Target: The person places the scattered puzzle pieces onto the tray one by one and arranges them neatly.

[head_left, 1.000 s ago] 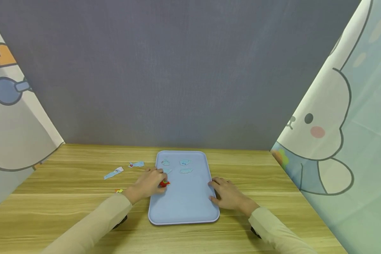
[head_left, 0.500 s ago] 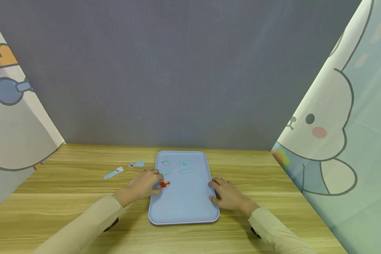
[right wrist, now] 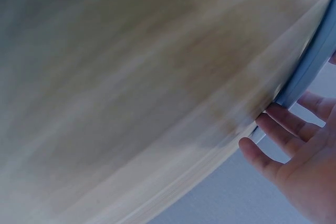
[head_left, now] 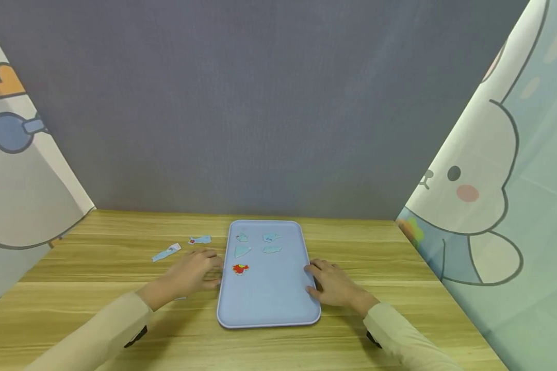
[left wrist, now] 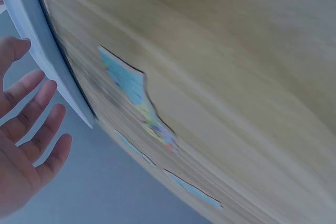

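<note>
A light blue tray lies on the wooden table. Flat on it, near its left side, is a red and yellow cut-out piece. Farther back on the tray lie several pale blue pieces, among them a triangular one. My left hand is just left of the tray's left rim, its fingers loosely spread and holding nothing. In the left wrist view a blue multicoloured piece lies on the table beside that hand. My right hand rests its fingertips at the tray's right rim.
Left of the tray, a long light blue piece and a blue piece with a red spot lie on the table. A grey upright panel stands behind the table, with printed cloth along the right side.
My left hand has let go of the red piece, leaving it flat on the tray, and has drawn back leftward over the rim. The right hand stays where it was.
</note>
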A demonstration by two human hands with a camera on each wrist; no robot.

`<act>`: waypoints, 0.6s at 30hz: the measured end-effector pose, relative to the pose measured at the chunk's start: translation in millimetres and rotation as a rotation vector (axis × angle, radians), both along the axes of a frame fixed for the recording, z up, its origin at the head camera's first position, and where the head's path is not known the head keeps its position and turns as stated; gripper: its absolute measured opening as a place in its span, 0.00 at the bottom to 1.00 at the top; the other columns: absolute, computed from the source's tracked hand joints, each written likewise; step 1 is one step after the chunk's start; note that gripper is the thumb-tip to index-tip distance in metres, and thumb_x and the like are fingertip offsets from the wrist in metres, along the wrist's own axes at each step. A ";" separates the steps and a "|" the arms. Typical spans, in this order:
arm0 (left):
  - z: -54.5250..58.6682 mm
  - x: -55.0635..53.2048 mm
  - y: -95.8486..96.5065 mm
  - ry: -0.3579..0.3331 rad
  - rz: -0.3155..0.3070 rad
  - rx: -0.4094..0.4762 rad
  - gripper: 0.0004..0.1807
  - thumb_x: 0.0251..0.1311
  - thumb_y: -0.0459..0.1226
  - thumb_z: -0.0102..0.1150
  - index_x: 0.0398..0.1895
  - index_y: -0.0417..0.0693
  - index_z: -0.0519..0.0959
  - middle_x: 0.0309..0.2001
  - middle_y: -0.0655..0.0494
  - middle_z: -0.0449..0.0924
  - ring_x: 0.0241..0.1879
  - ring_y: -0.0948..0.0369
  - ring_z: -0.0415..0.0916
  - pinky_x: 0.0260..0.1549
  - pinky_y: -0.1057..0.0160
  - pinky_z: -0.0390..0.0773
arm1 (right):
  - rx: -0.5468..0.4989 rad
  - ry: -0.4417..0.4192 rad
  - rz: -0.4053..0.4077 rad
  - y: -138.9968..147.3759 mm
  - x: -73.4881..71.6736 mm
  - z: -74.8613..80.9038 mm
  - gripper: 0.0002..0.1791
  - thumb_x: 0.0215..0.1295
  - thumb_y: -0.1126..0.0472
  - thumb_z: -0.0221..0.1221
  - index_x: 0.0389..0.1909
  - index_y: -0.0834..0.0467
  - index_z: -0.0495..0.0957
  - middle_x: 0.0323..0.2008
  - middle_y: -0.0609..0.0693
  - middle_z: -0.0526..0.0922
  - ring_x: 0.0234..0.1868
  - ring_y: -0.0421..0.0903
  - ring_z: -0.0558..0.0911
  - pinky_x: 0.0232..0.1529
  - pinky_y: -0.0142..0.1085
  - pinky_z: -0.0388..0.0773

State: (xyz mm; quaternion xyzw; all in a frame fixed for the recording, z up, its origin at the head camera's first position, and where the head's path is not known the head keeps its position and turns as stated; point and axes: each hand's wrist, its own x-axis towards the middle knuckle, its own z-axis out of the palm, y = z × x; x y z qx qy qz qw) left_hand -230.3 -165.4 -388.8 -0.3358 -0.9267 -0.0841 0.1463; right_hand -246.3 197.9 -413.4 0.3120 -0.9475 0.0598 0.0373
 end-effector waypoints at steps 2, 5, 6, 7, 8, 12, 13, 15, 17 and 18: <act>0.0 2.5 -5.6 -0.011 0.000 -0.005 0.14 0.45 0.41 0.67 0.36 0.49 0.80 0.37 0.56 0.80 0.38 0.56 0.77 0.37 0.51 0.77 | -0.004 -0.005 -0.001 0.3 0.0 -0.2 0.27 0.59 0.48 0.56 0.56 0.59 0.70 0.57 0.57 0.70 0.59 0.55 0.69 0.53 0.57 0.68; -0.2 5.3 -14.5 -0.028 -0.006 -0.016 0.13 0.45 0.40 0.67 0.36 0.49 0.80 0.36 0.57 0.79 0.37 0.57 0.76 0.38 0.52 0.76 | -0.004 -0.012 -0.006 0.7 -0.2 -0.5 0.27 0.60 0.48 0.56 0.56 0.58 0.70 0.57 0.57 0.70 0.59 0.55 0.69 0.53 0.57 0.68; 0.1 6.1 -17.4 -0.034 -0.012 -0.016 0.13 0.45 0.40 0.67 0.37 0.48 0.80 0.36 0.56 0.79 0.37 0.56 0.76 0.39 0.52 0.76 | -0.002 -0.014 -0.008 0.8 -0.2 -0.6 0.27 0.60 0.48 0.56 0.56 0.58 0.70 0.58 0.57 0.70 0.59 0.55 0.69 0.53 0.57 0.68; 0.2 6.6 -20.2 -0.039 -0.018 -0.014 0.14 0.45 0.40 0.67 0.37 0.48 0.80 0.36 0.57 0.79 0.38 0.57 0.76 0.40 0.52 0.76 | -0.003 -0.017 -0.009 0.9 -0.2 -0.6 0.27 0.60 0.48 0.56 0.56 0.58 0.70 0.58 0.57 0.70 0.60 0.55 0.69 0.53 0.57 0.67; 0.3 7.0 -23.0 -0.044 -0.022 -0.015 0.14 0.45 0.40 0.67 0.37 0.47 0.80 0.36 0.57 0.79 0.38 0.57 0.76 0.41 0.52 0.76 | -0.001 -0.019 -0.011 1.0 -0.2 -0.6 0.27 0.60 0.47 0.56 0.56 0.58 0.70 0.58 0.57 0.70 0.60 0.55 0.69 0.54 0.57 0.67; 0.2 7.4 -34.0 -0.052 -0.038 -0.014 0.16 0.44 0.40 0.68 0.38 0.47 0.80 0.37 0.58 0.79 0.39 0.56 0.77 0.41 0.54 0.76 | 0.000 -0.019 -0.011 0.8 -0.3 0.0 0.27 0.60 0.48 0.55 0.56 0.58 0.70 0.58 0.57 0.70 0.60 0.55 0.69 0.54 0.58 0.67; -0.2 7.1 -36.9 -0.052 -0.043 -0.017 0.16 0.43 0.39 0.68 0.38 0.47 0.80 0.37 0.58 0.79 0.39 0.57 0.77 0.41 0.54 0.76 | -0.001 -0.018 -0.010 0.7 -0.3 0.3 0.27 0.60 0.48 0.55 0.56 0.58 0.70 0.58 0.58 0.70 0.60 0.55 0.69 0.53 0.58 0.67; -0.8 6.7 -42.1 -0.053 -0.053 -0.019 0.16 0.43 0.39 0.69 0.38 0.47 0.80 0.37 0.59 0.79 0.39 0.57 0.77 0.39 0.56 0.77 | 0.001 -0.016 -0.008 0.3 -0.2 0.8 0.27 0.60 0.48 0.55 0.56 0.58 0.70 0.58 0.58 0.70 0.60 0.55 0.69 0.53 0.58 0.68; -1.4 6.4 -46.8 -0.055 -0.066 -0.025 0.17 0.43 0.39 0.69 0.38 0.47 0.80 0.38 0.59 0.78 0.39 0.58 0.77 0.38 0.57 0.78 | 0.001 -0.017 -0.006 -0.3 -0.2 1.0 0.27 0.60 0.48 0.55 0.56 0.59 0.70 0.58 0.58 0.70 0.59 0.56 0.69 0.53 0.58 0.68; -1.6 6.2 -48.9 -0.054 -0.069 -0.030 0.17 0.43 0.40 0.69 0.38 0.47 0.80 0.38 0.59 0.79 0.39 0.58 0.77 0.38 0.58 0.78 | 0.002 -0.017 -0.005 -0.5 0.0 1.3 0.27 0.60 0.48 0.55 0.56 0.59 0.70 0.58 0.58 0.70 0.59 0.55 0.69 0.53 0.58 0.68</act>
